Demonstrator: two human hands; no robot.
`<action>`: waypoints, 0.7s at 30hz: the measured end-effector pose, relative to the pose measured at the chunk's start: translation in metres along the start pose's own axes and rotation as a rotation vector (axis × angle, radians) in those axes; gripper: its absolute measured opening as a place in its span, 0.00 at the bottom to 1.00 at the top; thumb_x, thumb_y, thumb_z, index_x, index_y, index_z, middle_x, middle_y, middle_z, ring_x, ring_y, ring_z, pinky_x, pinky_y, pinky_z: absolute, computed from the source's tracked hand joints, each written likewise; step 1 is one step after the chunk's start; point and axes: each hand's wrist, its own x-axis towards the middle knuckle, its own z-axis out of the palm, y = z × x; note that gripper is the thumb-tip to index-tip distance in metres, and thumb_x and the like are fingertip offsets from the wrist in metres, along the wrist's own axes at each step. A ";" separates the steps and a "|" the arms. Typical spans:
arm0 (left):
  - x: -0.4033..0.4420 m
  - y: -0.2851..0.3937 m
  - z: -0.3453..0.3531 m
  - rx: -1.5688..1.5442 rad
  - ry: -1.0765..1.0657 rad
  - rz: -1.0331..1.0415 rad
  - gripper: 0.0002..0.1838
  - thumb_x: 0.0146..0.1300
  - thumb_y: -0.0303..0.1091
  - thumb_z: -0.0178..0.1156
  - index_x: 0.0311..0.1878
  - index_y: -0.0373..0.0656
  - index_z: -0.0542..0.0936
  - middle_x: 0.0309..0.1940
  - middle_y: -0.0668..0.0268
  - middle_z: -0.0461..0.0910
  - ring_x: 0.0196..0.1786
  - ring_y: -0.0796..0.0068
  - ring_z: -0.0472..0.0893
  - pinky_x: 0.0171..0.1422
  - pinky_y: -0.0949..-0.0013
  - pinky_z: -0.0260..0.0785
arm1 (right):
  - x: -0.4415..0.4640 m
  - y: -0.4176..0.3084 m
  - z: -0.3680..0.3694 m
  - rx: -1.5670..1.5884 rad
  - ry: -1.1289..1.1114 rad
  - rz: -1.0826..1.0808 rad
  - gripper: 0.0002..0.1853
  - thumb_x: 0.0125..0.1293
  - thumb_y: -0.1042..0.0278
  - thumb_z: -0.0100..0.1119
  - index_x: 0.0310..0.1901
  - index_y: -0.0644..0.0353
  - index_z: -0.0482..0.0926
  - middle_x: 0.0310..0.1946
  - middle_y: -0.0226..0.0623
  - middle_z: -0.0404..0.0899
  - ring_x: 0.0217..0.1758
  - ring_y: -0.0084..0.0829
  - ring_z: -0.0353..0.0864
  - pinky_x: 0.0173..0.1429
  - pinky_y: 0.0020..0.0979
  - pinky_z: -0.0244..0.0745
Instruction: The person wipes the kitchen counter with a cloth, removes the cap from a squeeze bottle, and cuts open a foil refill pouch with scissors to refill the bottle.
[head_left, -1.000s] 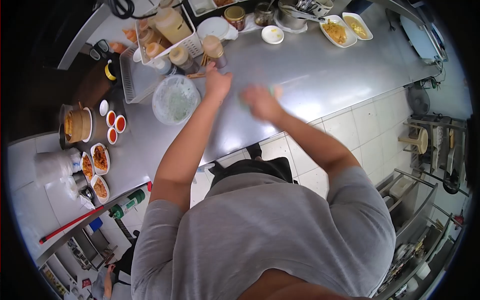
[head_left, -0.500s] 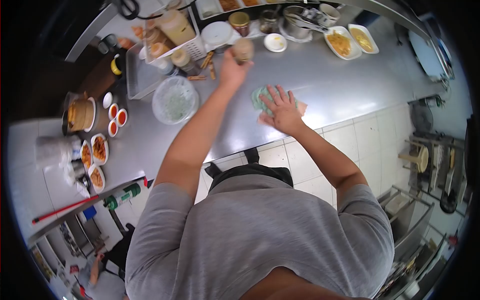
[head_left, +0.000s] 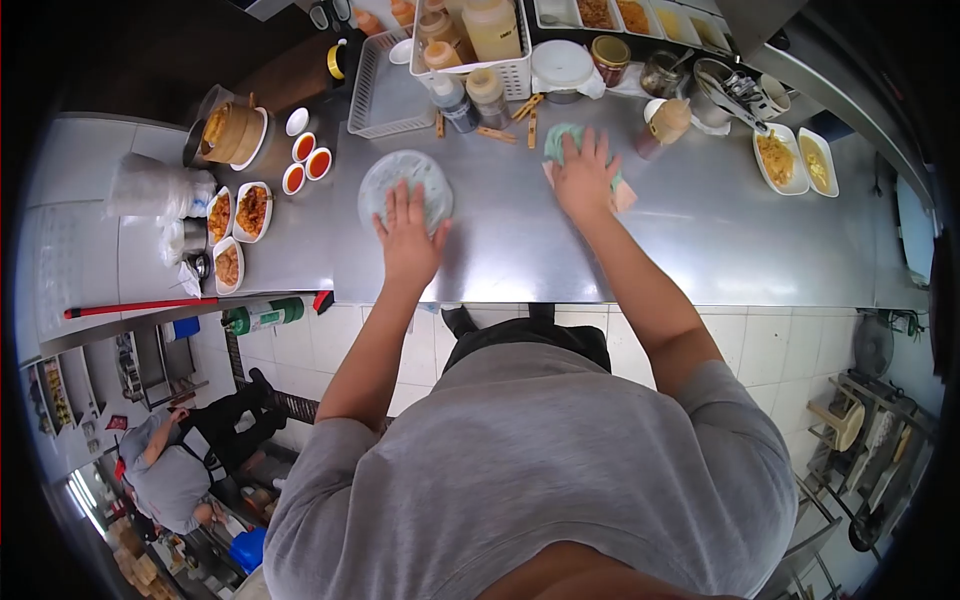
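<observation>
My left hand [head_left: 408, 240] is over the near edge of a round translucent plastic bowl [head_left: 375, 190], its fingers spread across the top. I cannot make out what is inside the bowl. To the right, my right hand [head_left: 583, 182] lies flat, fingers apart, on a green and pink cloth [head_left: 567, 134] against the steel counter [head_left: 500, 240]. Part of the cloth is hidden under the palm. Beyond my right hand stands a squeeze bottle [head_left: 668, 124] with a tan top, beside a small white dish mostly behind it.
A white basket [head_left: 515, 78] of sauce bottles, wooden clothespins [head_left: 532, 130] and jars [head_left: 610, 58] line the back. Dishes of food [head_left: 253, 212] and red sauce cups [head_left: 318, 163] stand left; two more food dishes [head_left: 780, 160] stand right. A person [head_left: 170, 470] is at lower left.
My left hand has let go of the bottle, now standing at the back, and moved left to the bowl. My right hand stays on the cloth. The camera view has shifted.
</observation>
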 end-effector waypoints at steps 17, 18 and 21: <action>-0.076 0.047 0.036 -0.575 -0.813 0.500 0.14 0.57 0.26 0.52 0.47 0.45 0.77 0.46 0.56 0.78 0.49 0.56 0.78 0.54 0.61 0.71 | 0.020 -0.036 0.006 0.222 -0.019 -0.178 0.22 0.56 0.75 0.55 0.55 0.62 0.71 0.40 0.46 0.74 0.42 0.47 0.77 0.47 0.41 0.74; -0.084 0.042 0.066 -0.580 -0.867 0.500 0.17 0.59 0.27 0.52 0.52 0.46 0.76 0.50 0.56 0.78 0.52 0.55 0.77 0.56 0.60 0.70 | 0.016 -0.032 -0.008 0.219 0.016 -0.178 0.21 0.56 0.75 0.56 0.54 0.62 0.71 0.39 0.45 0.75 0.41 0.46 0.77 0.46 0.41 0.74; -0.089 0.054 0.091 -0.548 -0.720 0.756 0.28 0.62 0.33 0.52 0.67 0.51 0.64 0.58 0.55 0.72 0.60 0.53 0.71 0.64 0.54 0.63 | -0.009 -0.012 -0.052 0.608 0.089 -0.070 0.16 0.59 0.71 0.58 0.49 0.62 0.72 0.37 0.44 0.74 0.38 0.43 0.77 0.42 0.40 0.73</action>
